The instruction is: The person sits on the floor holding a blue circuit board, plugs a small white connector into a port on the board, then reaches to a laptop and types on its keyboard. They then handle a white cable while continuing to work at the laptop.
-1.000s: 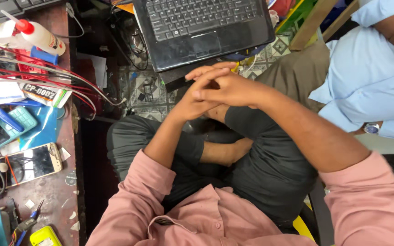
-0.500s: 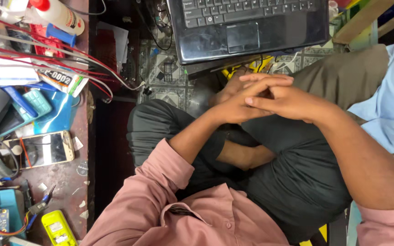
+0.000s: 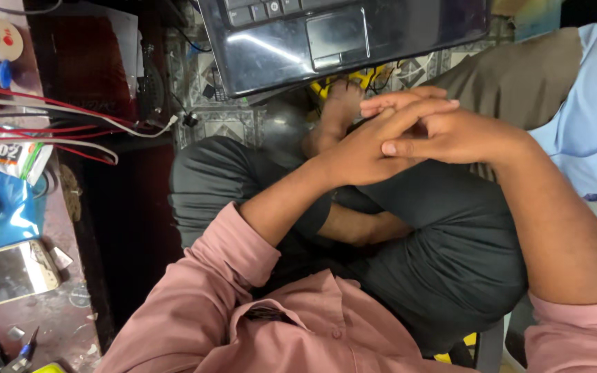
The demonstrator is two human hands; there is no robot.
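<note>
Left hand [image 3: 357,148]: bare, empty, fingers interlaced with right.
Right hand [image 3: 454,135]: clasped over left, empty.
Laptop [image 3: 326,34]: glossy black, flat, just beyond hands.

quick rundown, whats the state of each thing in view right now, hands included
left hand: empty, fingers laced with the other hand
right hand: empty, clasped over the left, resting above the crossed legs
laptop: lid open, keyboard and touchpad showing, sits on the floor
phone: lying flat on the bench, face up, screen dark
red wires: loose, draped over the bench edge
</note>
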